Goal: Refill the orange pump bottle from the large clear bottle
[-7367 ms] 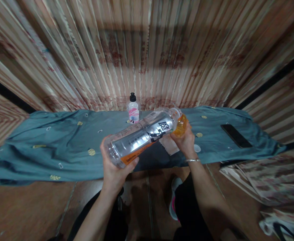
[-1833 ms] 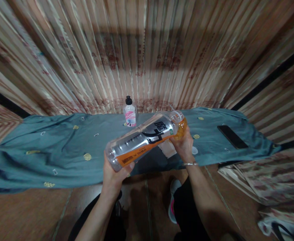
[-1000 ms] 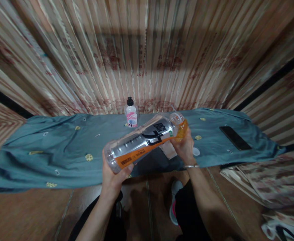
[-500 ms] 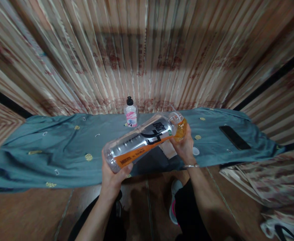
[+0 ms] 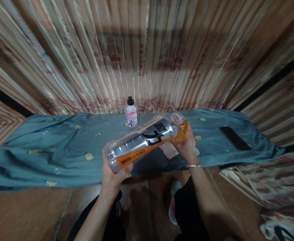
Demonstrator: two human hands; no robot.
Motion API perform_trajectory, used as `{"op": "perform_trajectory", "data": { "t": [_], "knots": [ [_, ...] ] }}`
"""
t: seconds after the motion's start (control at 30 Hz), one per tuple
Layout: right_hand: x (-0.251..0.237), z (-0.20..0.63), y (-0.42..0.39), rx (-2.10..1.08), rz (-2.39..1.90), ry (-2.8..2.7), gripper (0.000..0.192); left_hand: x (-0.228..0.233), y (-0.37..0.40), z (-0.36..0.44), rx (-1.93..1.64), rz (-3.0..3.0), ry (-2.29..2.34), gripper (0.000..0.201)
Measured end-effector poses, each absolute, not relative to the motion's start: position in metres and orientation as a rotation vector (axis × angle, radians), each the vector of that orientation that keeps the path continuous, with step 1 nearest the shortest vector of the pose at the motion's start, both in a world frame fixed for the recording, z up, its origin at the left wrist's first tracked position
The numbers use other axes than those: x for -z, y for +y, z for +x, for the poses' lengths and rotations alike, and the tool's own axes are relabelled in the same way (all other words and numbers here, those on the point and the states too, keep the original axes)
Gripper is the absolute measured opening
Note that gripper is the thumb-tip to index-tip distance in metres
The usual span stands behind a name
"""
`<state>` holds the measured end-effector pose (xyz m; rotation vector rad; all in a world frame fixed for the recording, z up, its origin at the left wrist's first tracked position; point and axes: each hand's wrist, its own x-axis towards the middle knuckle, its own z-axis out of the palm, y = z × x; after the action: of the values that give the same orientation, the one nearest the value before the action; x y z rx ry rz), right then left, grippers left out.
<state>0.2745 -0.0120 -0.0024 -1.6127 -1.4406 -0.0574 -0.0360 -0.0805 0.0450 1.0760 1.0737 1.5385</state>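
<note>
Head view, bottle [image 5: 143,142] tilted between hands — left [image 5: 113,175], right [image 5: 186,145]

A: Where does the view look from?

B: From the person's head, facing forward and down, close above the left hand [image 5: 114,175] and right hand [image 5: 186,145].

A: What lies ahead?

B: The blue cloth [image 5: 49,150] crosses the frame from nine to three o'clock, the striped curtain [image 5: 147,50] fills twelve, and the floor [image 5: 23,214] sits at six. Only one view, so nothing is shared.
</note>
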Motion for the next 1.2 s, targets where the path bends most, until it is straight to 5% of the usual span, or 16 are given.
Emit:
{"op": "perform_trajectory", "data": {
  "t": [0.83,1.2],
  "knots": [
    [0.004,0.267,-0.005,-0.035,-1.605,-1.351,0.117,-0.061,-0.088,-0.031,-1.499,0.980,1.099,0.088],
    [0.009,0.267,-0.004,0.061,-1.568,-1.404,0.100,-0.036,-0.076,-0.050,-1.455,1.050,1.065,0.103]
  ]
}}
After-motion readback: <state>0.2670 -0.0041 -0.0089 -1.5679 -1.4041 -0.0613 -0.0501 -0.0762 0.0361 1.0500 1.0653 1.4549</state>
